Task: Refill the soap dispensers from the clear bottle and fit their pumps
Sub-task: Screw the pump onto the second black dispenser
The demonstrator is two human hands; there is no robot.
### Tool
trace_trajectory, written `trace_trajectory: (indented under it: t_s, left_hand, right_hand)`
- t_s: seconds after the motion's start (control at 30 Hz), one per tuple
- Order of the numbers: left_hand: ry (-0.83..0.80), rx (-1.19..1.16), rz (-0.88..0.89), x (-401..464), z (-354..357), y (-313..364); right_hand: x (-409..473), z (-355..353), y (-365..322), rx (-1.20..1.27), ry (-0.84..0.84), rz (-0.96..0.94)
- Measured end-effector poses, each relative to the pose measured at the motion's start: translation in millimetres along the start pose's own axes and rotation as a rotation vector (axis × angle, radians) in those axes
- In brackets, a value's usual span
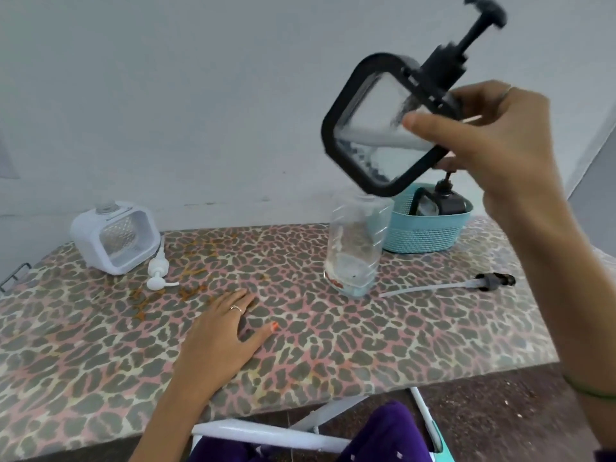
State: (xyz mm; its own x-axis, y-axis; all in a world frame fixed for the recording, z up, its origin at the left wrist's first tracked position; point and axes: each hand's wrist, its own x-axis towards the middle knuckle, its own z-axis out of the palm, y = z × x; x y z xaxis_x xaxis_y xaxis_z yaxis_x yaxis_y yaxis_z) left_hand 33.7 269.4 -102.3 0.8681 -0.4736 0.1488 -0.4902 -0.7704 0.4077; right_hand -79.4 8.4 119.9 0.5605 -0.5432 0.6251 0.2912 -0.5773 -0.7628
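black dispenser (383, 128) is up in the air, tilted, pump (466, 38) fitted and pointing up to the right, blurred; some clear liquid sits in its lower part. right hand (493, 135) grips it by the side, thumb across the clear face, fingers curled behind. left hand (220, 331) lies flat on the table (100, 345), fingers spread, holding nothing, a ring (236, 307) on one finger. clear bottle (356, 248) stands uncapped on the leopard-print top, nearly empty, just under the raised dispenser. a spare black pump (466, 283) with its tube lies flat to the right of the bottle. behind the bottle a teal basket (426, 235) holds another black dispenser (436, 201). white dispenser (115, 236) lies tipped at far left with no pump in it; a white pump (158, 273) lies just beside it. orange stains (190, 288) mark the cloth near the white pump
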Motion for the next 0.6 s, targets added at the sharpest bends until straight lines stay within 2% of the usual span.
trace_trajectory:
  t_s: [0.13,0.23,0.37,0.6]
  left_hand:
    - [0.012,-0.002,0.01,0.1,-1.5,0.2]
    - [0.01,0.0,0.012,0.1,-2.0,1.6]
    - [0.002,-0.001,0.002,0.2,-3.5,2.7]
    - [-0.015,-0.012,-0.012,-1.2,-7.3,4.5]
  right_hand:
    - [24.8,-14.6,21.3,-0.126,0.162,0.012]
    - [41.6,-17.3,53.4,-0.262,0.219,0.066]
    - [56.1,-9.7,102.2,-0.455,0.214,0.123]
    - [67.7,18.7,157.3,-0.653,0.147,0.198]
